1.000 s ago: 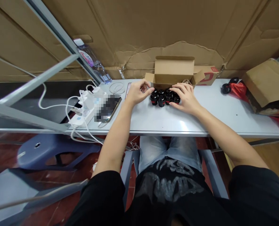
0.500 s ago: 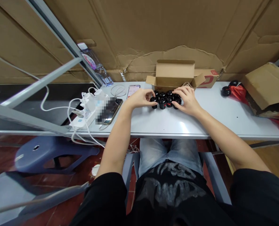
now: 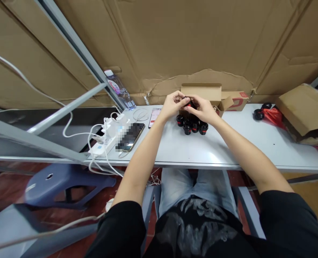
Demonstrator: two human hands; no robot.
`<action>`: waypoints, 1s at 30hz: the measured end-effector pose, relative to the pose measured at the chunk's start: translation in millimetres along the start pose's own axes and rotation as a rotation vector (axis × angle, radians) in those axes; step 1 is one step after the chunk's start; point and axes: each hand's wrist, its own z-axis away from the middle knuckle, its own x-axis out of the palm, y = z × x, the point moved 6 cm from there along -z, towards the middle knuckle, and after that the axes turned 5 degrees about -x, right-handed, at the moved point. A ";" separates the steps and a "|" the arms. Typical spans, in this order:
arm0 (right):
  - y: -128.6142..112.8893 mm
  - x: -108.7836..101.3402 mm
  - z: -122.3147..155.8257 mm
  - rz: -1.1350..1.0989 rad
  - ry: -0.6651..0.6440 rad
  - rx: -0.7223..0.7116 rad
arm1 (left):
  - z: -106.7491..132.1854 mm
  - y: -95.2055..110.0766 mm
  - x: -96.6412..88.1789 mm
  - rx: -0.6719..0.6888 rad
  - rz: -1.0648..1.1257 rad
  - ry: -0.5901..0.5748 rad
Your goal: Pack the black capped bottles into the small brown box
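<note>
Several small black parts with red bands stand grouped on the white table. My left hand and my right hand meet just above the group. Both are pinched on one small black part held between their fingertips. Right behind the hands sits an open cardboard box, its flaps up.
A power strip with white chargers and cables, a dark phone and a second phone lie at the left. A water bottle leans at the back. A red bag and a carton are at right. A blue stool stands below.
Both hands have risen off the group of black parts and come together, lifting one part between their fingers. The camera has tipped so the table sits lower in view.
</note>
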 end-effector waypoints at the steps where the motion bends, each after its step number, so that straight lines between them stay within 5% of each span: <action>1: 7.4 -3.5 0.6 0.028 0.033 0.012 | -1.0 -4.8 -2.8 0.014 -0.028 0.048; 6: 38.9 -22.1 19.1 0.086 0.152 0.081 | 13.9 -35.1 -30.4 0.063 -0.307 0.302; 12: 53.4 -29.7 21.1 0.070 0.189 0.085 | 17.1 -67.8 -35.5 -0.037 -0.378 0.236; 21: 62.4 -34.7 20.2 0.047 0.121 0.042 | 8.3 -110.9 -36.4 -0.240 -0.195 0.268; 30: 65.6 -43.6 27.3 0.234 0.214 0.113 | 10.4 -116.7 -31.6 -0.224 -0.150 0.255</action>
